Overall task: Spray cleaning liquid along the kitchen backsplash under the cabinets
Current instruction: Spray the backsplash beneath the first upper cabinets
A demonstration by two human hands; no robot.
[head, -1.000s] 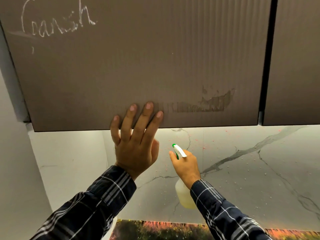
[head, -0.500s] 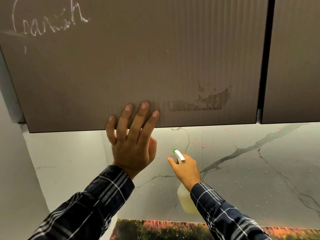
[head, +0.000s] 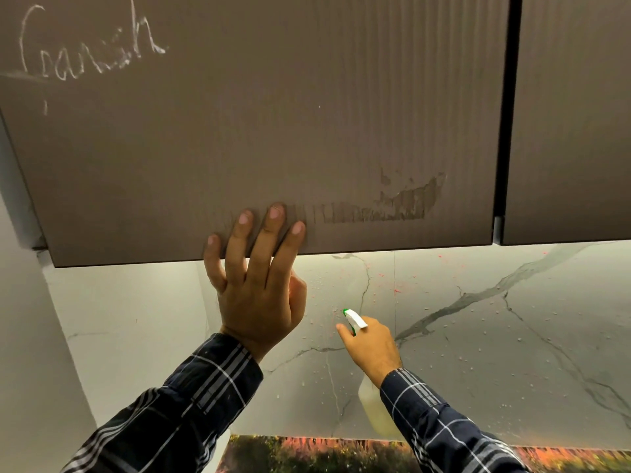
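The right hand (head: 370, 343) is closed around the neck of a spray bottle (head: 374, 409), with the forefinger lying along the front by the trigger, and the white and green nozzle (head: 353, 317) points at the marble-pattern backsplash (head: 512, 336), close to it, just below the cabinet door (head: 273, 131). The left hand (head: 257, 291) holds nothing; it is spread flat, and its fingertips (head: 276, 213) press on the lower edge of the door, I think as a support. To the right of the nozzle the backsplash carries many small drops, so this part seems already sprayed. Some drops are also around the nozzle itself. The corner part on the left, behind the left hand, shows no drops that I can see, so probably it is left to do. Small red specks are on the marble near the cabinet; what they are I cannot tell.
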